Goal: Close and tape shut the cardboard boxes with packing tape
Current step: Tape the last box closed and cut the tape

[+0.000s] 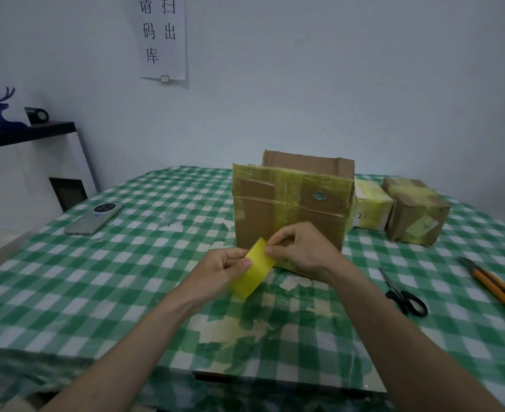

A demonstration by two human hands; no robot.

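— What's around you?
— A pale wall (304,69) ahead of me, with a paper sign (162,37) at the upper centre. My table (67,278) wears a green-checked cloth.
— And at the left?
— A white cabinet (22,173) with a dark top.

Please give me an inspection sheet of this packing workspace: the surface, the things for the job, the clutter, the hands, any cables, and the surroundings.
Surface: table under a green-and-white checked cloth, worn and patchy near the front edge.
Job's things: large cardboard box, top flaps standing open, old yellowish tape on it; yellow tape roll held in front of it; two small taped boxes at its right.
Clutter: phone at left; scissors and orange utility knife at right.
Hands: left hand grips the roll; right hand pinches at its edge with the fingers.
Cables: nothing seen.
Surroundings: wall with paper sign; cabinet at left with a deer-print item.
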